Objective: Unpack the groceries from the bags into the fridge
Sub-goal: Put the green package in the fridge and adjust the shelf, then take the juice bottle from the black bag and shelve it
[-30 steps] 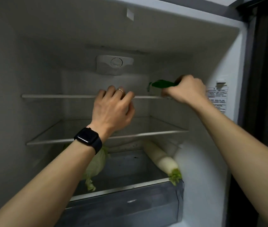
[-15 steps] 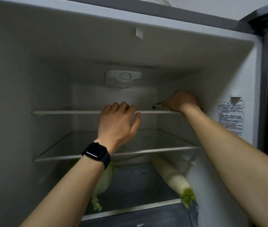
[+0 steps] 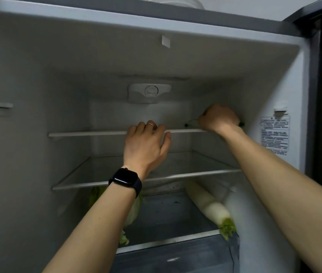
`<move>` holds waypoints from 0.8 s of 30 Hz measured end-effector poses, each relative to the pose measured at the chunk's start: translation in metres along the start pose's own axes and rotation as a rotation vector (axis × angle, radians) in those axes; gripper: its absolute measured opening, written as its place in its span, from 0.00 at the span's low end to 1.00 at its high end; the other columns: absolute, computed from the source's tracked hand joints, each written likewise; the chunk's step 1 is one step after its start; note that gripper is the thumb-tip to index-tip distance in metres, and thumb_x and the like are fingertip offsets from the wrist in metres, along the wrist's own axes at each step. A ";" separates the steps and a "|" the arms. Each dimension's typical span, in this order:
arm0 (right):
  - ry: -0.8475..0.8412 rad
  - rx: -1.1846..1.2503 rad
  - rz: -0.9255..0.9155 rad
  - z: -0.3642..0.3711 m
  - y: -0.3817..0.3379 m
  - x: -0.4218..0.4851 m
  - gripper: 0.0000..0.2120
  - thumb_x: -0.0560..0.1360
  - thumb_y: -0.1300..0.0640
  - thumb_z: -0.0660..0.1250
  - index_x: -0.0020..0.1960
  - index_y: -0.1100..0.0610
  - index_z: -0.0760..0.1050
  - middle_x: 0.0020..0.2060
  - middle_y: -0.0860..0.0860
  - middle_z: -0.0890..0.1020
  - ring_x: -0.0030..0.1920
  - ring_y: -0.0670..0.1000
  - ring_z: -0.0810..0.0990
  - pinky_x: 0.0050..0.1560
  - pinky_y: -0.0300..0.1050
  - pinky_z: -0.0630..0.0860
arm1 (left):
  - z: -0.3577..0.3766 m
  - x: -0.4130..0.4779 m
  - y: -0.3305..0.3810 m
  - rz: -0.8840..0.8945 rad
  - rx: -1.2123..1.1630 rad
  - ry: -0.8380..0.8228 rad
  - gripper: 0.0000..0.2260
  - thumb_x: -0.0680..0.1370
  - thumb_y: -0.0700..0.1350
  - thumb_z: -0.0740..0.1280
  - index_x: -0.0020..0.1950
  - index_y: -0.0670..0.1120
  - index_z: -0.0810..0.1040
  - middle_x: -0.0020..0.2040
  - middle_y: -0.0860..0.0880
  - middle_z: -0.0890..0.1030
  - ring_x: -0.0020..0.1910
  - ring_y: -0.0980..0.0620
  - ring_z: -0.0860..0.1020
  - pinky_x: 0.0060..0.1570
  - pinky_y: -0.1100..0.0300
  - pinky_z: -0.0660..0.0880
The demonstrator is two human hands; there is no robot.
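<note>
The fridge stands open in front of me. My left hand (image 3: 146,144), with a black watch on the wrist, hooks its fingers over the front edge of the top glass shelf (image 3: 87,133), thumb just below the edge. My right hand (image 3: 219,119) reaches deep to the shelf's right side, against the fridge wall. It is curled around a long dark green item (image 3: 187,125) lying low on the shelf. Only the item's two ends show beside the hand; the rest is hidden.
The middle glass shelf (image 3: 195,174) is bare. Below it, a white daikon radish (image 3: 207,205) lies at the right and a pale cabbage (image 3: 134,211) at the left, above the crisper drawer front (image 3: 176,259). A thermostat dial (image 3: 150,91) sits on the back wall.
My right hand has carried the green item deeper and down onto the right of the top shelf. My left hand has stayed on the shelf edge. My view has tilted upward.
</note>
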State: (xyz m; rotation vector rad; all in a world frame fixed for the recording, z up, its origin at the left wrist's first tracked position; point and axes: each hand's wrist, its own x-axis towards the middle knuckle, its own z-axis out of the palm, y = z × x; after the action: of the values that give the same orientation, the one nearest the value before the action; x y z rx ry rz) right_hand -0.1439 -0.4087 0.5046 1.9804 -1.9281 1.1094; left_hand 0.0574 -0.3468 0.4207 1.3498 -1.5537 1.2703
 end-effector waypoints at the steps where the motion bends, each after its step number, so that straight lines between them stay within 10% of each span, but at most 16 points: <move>1: -0.028 0.028 -0.009 -0.002 0.004 0.000 0.20 0.76 0.49 0.62 0.63 0.57 0.80 0.62 0.59 0.80 0.60 0.62 0.79 0.51 0.47 0.74 | 0.001 0.000 0.000 -0.002 0.001 0.008 0.17 0.82 0.53 0.57 0.50 0.45 0.81 0.44 0.44 0.81 0.41 0.42 0.77 0.42 0.51 0.68; 10: 0.028 0.070 -0.154 -0.019 0.017 -0.036 0.18 0.80 0.50 0.58 0.64 0.54 0.78 0.62 0.60 0.80 0.61 0.63 0.78 0.56 0.49 0.77 | -0.012 0.001 0.001 0.001 -0.018 -0.072 0.16 0.80 0.53 0.58 0.56 0.47 0.82 0.49 0.45 0.83 0.46 0.41 0.79 0.47 0.50 0.71; 16: 0.158 0.162 -0.287 -0.051 0.034 -0.093 0.20 0.76 0.54 0.62 0.66 0.52 0.77 0.62 0.57 0.80 0.63 0.61 0.77 0.58 0.50 0.76 | -0.062 -0.029 0.027 -0.107 -0.018 -0.321 0.29 0.76 0.53 0.64 0.77 0.50 0.66 0.74 0.45 0.71 0.74 0.44 0.65 0.73 0.42 0.60; 24: -0.010 0.585 -0.397 -0.046 0.080 -0.224 0.14 0.78 0.47 0.63 0.61 0.48 0.79 0.58 0.46 0.83 0.60 0.50 0.79 0.61 0.47 0.75 | -0.153 -0.140 0.087 -0.267 -0.100 -0.514 0.24 0.77 0.55 0.63 0.73 0.56 0.70 0.76 0.49 0.69 0.77 0.47 0.60 0.76 0.47 0.57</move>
State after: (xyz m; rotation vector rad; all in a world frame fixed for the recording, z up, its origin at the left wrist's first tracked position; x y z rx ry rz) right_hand -0.2111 -0.2154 0.3737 2.4972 -1.1978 1.6625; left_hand -0.0123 -0.1631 0.3110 1.8412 -1.6664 0.7030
